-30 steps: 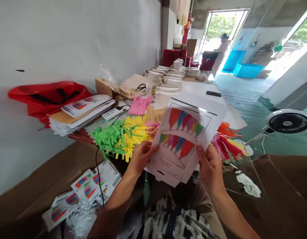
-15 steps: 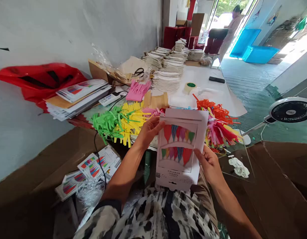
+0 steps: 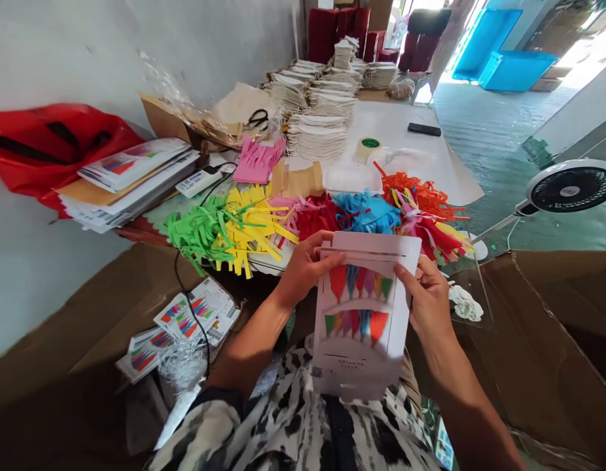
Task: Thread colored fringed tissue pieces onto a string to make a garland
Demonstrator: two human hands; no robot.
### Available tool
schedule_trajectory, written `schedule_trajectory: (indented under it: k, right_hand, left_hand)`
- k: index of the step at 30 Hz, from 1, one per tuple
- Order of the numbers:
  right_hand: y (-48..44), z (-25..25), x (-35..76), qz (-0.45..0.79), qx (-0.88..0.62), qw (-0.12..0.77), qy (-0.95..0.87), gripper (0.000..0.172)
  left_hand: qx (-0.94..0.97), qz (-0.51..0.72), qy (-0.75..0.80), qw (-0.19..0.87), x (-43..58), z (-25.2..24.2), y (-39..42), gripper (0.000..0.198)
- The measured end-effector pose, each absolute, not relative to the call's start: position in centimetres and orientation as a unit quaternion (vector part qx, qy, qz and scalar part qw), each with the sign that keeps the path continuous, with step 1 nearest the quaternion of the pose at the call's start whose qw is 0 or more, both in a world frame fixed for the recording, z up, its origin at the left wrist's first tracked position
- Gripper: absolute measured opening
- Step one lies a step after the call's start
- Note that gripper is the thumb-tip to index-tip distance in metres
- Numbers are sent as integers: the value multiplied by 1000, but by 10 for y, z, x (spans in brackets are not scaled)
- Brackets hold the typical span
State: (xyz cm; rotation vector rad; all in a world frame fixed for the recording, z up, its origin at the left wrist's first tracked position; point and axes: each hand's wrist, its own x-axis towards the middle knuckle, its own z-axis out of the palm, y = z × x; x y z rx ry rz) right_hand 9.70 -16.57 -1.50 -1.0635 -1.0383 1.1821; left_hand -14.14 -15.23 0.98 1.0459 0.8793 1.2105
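The left hand (image 3: 310, 265) and the right hand (image 3: 428, 288) both grip a flat, white rectangular card packet printed with rows of coloured tassels (image 3: 360, 314). The grip is a narrow pinch at either side: each thumb lies on the printed face, with the fingers mostly hidden behind the edge. The left hand takes the far left corner; the right hand takes the right edge, slightly below the far right corner.

The packet lies between the hands, and neither is nearer, since both touch it. Its long axis runs from the far edge, at the level of the grip, back toward the person's body, so most of its length lies on the near side of the hands. The near end is in front of the black-and-white patterned shirt (image 3: 283, 422); whether the two touch cannot be told, nor whether the packet is one layer or several.

Just beyond the grip lies a bundle of blue paper fringe (image 3: 369, 210), with dark red paper fringe (image 3: 319, 217) beside it to the left. Farther left of the left hand are yellow paper fringe (image 3: 254, 226) and green paper fringe (image 3: 202, 229). Just beyond the right hand is a multicoloured paper tassel bundle (image 3: 425, 226).
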Motion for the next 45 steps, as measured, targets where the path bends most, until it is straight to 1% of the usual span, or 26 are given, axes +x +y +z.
schedule_trajectory:
  k: [4, 8, 15, 20, 21, 22, 25, 26, 27, 30, 33, 35, 38, 41, 45]
  right_hand:
    - [-150, -16, 100, 537, -456, 569, -424, 37]
    - [-138, -17, 106, 545, -448, 557, -437, 42]
    - [-143, -19, 113, 525, -443, 542, -484, 40]
    - [-145, -16, 116, 453, -444, 561, -532, 31]
    - [-145, -15, 116, 439, -440, 566, -541, 32]
    - [-145, -14, 116, 426, -438, 569, -551, 36]
    - [-149, -8, 115, 373, -434, 578, -582, 58]
    - [-151, -6, 115, 351, -433, 581, -593, 62]
    - [-153, -4, 114, 331, -433, 583, -602, 62]
    - [-160, 0, 111, 287, -446, 587, -612, 46]
    - [-165, 1, 105, 283, -465, 582, -604, 36]
    - [-167, 0, 100, 290, -471, 583, -595, 36]
    - [-170, -4, 94, 308, -468, 605, -566, 37]
    - [-171, -5, 92, 336, -460, 618, -541, 39]
    - [-159, -2, 99, 357, -457, 652, -488, 44]
  left_hand:
    - [454, 505, 358, 640, -145, 7, -129, 46]
    - [452, 490, 347, 659, -145, 4, -115, 44]
    - [450, 481, 341, 670, -147, 3, -119, 43]
    - [473, 484, 340, 652, -152, 5, -127, 44]
    - [478, 485, 341, 648, -153, 5, -128, 43]
    - [484, 484, 341, 644, -154, 5, -129, 43]
    - [494, 486, 343, 634, -156, 5, -131, 41]
    - [495, 491, 344, 629, -157, 5, -131, 42]
    - [494, 497, 347, 624, -157, 4, -132, 43]
    - [491, 516, 360, 602, -158, 4, -134, 46]
    - [485, 537, 370, 583, -154, 4, -138, 51]
    - [468, 562, 376, 568, -148, 2, -143, 52]
    - [438, 594, 385, 555, -140, -1, -148, 47]
    - [427, 587, 375, 577, -139, 0, -149, 45]
    - [437, 534, 331, 644, -145, 6, -140, 59]
